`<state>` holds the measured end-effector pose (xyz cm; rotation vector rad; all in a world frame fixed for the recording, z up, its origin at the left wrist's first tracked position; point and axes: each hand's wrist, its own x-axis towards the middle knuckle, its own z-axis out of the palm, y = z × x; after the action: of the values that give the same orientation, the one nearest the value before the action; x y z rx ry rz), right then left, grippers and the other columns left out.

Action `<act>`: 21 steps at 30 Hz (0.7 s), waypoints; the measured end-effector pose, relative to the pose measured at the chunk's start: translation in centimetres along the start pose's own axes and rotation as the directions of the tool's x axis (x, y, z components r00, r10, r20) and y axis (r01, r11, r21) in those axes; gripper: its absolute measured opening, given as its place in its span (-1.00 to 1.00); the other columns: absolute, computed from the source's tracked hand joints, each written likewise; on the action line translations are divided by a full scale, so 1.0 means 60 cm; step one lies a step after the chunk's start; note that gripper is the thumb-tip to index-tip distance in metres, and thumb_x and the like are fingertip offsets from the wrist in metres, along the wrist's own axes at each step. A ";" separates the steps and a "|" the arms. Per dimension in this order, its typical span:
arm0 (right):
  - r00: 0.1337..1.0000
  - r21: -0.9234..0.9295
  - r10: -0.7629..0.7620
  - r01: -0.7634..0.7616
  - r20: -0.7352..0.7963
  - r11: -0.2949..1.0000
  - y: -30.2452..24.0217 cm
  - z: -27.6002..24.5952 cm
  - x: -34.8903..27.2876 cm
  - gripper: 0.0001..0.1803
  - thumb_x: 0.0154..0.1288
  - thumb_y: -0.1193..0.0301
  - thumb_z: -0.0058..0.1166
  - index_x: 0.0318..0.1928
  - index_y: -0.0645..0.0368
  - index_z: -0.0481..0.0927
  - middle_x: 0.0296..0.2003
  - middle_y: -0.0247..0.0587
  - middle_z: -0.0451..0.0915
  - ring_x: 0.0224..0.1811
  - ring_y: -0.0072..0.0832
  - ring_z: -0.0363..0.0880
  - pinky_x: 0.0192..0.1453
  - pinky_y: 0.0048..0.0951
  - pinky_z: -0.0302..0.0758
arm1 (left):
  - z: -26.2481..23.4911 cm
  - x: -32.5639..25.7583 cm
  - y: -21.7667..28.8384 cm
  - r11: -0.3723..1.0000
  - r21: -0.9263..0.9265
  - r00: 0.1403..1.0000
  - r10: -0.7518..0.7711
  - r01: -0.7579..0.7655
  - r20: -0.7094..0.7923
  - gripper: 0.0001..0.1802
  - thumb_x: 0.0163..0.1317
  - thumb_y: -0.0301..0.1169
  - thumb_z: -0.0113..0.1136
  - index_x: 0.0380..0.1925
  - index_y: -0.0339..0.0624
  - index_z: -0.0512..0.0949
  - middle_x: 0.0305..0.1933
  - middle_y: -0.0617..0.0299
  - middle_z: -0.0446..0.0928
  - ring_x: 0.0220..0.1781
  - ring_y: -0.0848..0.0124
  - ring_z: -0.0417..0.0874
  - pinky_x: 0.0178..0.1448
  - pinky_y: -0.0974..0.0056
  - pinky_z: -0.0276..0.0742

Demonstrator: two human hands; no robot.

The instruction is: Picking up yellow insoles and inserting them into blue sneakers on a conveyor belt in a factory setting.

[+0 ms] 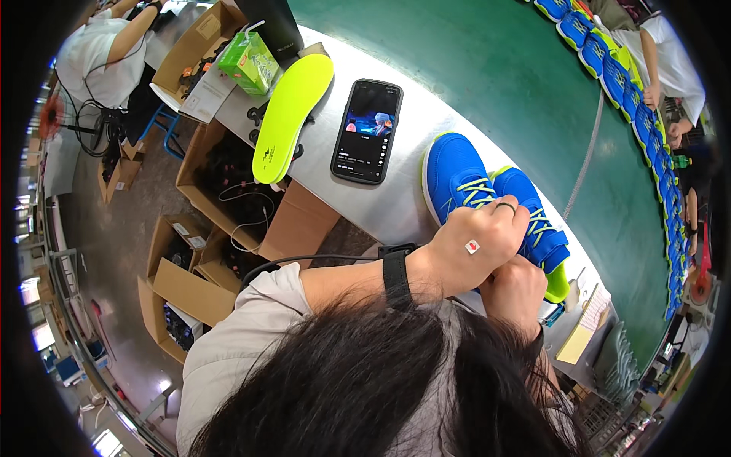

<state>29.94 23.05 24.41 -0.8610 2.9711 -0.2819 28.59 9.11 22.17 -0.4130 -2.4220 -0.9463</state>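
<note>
A pair of blue sneakers with lime-green laces lies on the metal bench: the left shoe (pixel 451 169) and the right shoe (pixel 537 217), toes pointing away from me. My left hand (pixel 481 242), with a black strap on its wrist and a dark ring, is closed over the heel end of the left shoe. Tucked just below it, my right hand (pixel 516 293) is curled closed close to the right shoe's heel. What the fingers of both hands hold is hidden. To the left lie a phone (pixel 367 131) with its screen lit and lime-yellow insoles (pixel 293 118).
Behind the insoles stand a green drink carton (pixel 250 62) and a dark cylinder (pixel 270 27). Open cardboard boxes (pixel 209 171) crowd my left. A yellow pad (pixel 582 335) lies at the bench's right end. Past the green surface (pixel 487 57), a row of blue shoes (pixel 617 84) runs beside co-workers.
</note>
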 end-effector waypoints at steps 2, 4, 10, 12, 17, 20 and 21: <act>0.998 0.008 0.008 -0.009 0.059 1.000 0.006 -0.001 0.007 -0.88 -0.15 0.45 0.26 -0.66 0.12 0.56 -0.68 -0.22 0.51 -0.57 -0.24 0.58 -0.48 -0.25 0.44 | -0.001 -0.001 0.001 1.000 0.001 0.999 -0.018 0.018 0.046 -0.85 -0.07 -0.56 0.14 -0.45 -0.27 0.41 -0.47 0.17 0.43 -0.50 0.36 0.62 -0.47 0.37 0.57; 0.971 -0.112 -0.132 0.156 0.198 0.981 0.009 -0.002 0.013 -0.85 -0.09 0.44 0.23 -0.68 0.09 0.54 -0.71 -0.23 0.51 -0.64 -0.26 0.57 -0.56 -0.26 0.44 | -0.001 -0.002 -0.001 1.000 0.020 0.999 -0.020 0.019 0.036 -0.86 -0.07 -0.55 0.14 -0.45 -0.26 0.41 -0.47 0.17 0.42 -0.50 0.36 0.62 -0.47 0.37 0.57; 0.959 -0.141 -0.155 0.192 0.237 0.971 0.009 0.008 0.019 -0.92 -0.03 0.40 0.21 -0.53 0.10 0.59 -0.68 -0.24 0.53 -0.63 -0.25 0.57 -0.53 -0.24 0.49 | -0.005 -0.004 -0.002 0.999 0.042 0.997 -0.030 0.027 0.077 -0.86 -0.07 -0.52 0.16 -0.45 -0.25 0.43 -0.44 0.16 0.45 -0.48 0.36 0.63 -0.47 0.37 0.57; 0.938 -0.083 -0.142 0.176 0.315 0.981 0.009 -0.004 0.024 -0.93 -0.01 0.43 0.19 -0.49 0.13 0.60 -0.60 -0.21 0.55 -0.56 -0.23 0.59 -0.47 -0.24 0.51 | -0.002 -0.002 -0.003 1.000 0.012 0.997 -0.020 0.019 0.074 -0.85 -0.07 -0.51 0.16 -0.44 -0.25 0.44 -0.43 0.15 0.47 -0.48 0.35 0.63 -0.47 0.36 0.57; 0.897 0.104 -0.239 0.216 0.372 0.971 0.039 -0.043 0.026 -0.92 -0.01 0.59 0.02 -0.47 0.26 0.58 -0.13 -0.11 0.52 -0.14 -0.28 0.57 -0.19 -0.29 0.58 | -0.008 0.000 -0.019 0.990 -0.051 0.984 -0.122 0.130 0.130 -0.86 0.00 -0.47 0.22 -0.40 -0.18 0.50 -0.33 0.15 0.55 -0.37 0.27 0.64 -0.39 0.26 0.57; 0.946 0.063 -0.224 0.215 0.233 0.975 0.057 -0.080 0.027 -0.92 -0.06 0.56 0.07 -0.47 0.21 0.59 -0.33 -0.24 0.56 -0.18 -0.32 0.55 -0.19 -0.34 0.54 | -0.007 0.005 -0.025 0.978 -0.140 0.981 -0.134 0.154 0.143 -0.81 -0.02 -0.45 0.29 -0.38 -0.15 0.52 -0.34 0.22 0.58 -0.36 0.27 0.65 -0.38 0.25 0.57; 0.957 0.032 -0.208 0.205 0.202 0.978 0.065 -0.085 0.028 -0.97 -0.04 0.53 0.10 -0.49 0.18 0.56 -0.41 -0.26 0.55 -0.24 -0.32 0.56 -0.25 -0.34 0.52 | -0.004 0.005 -0.023 0.980 -0.124 0.981 -0.138 0.155 0.133 -0.81 -0.03 -0.45 0.30 -0.38 -0.15 0.52 -0.33 0.22 0.58 -0.36 0.27 0.66 -0.38 0.26 0.57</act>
<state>26.05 26.23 28.73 -1.1278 2.6922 -0.2013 27.79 7.99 21.76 -0.3529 -2.5372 -1.1843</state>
